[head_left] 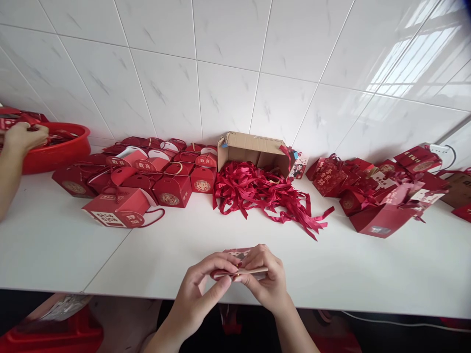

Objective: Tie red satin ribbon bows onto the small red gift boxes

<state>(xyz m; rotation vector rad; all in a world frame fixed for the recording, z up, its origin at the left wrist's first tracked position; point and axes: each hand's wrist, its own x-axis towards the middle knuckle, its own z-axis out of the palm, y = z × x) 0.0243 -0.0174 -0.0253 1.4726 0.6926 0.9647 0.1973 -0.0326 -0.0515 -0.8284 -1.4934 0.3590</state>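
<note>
Near the table's front edge, my left hand (pixel 206 282) and my right hand (pixel 267 274) pinch a small red and pink paper gift box (pixel 239 253) from both sides. Its top edges are pressed together between my thumbs and fingers. A printed pattern shows on the far face; the rest is covered by my hands. Beyond it, a heap of dark red ribbons (pixel 257 189) spills out of an open cardboard box (pixel 253 142) lying against the wall.
Red gift boxes (pixel 171 191) with cord handles crowd the left back. More red boxes (pixel 382 215) with ribbons are piled at the right. Far left, another person's hand (pixel 25 137) reaches over a red basin (pixel 73 147). A white power strip (pixel 441 154) sits at the right wall.
</note>
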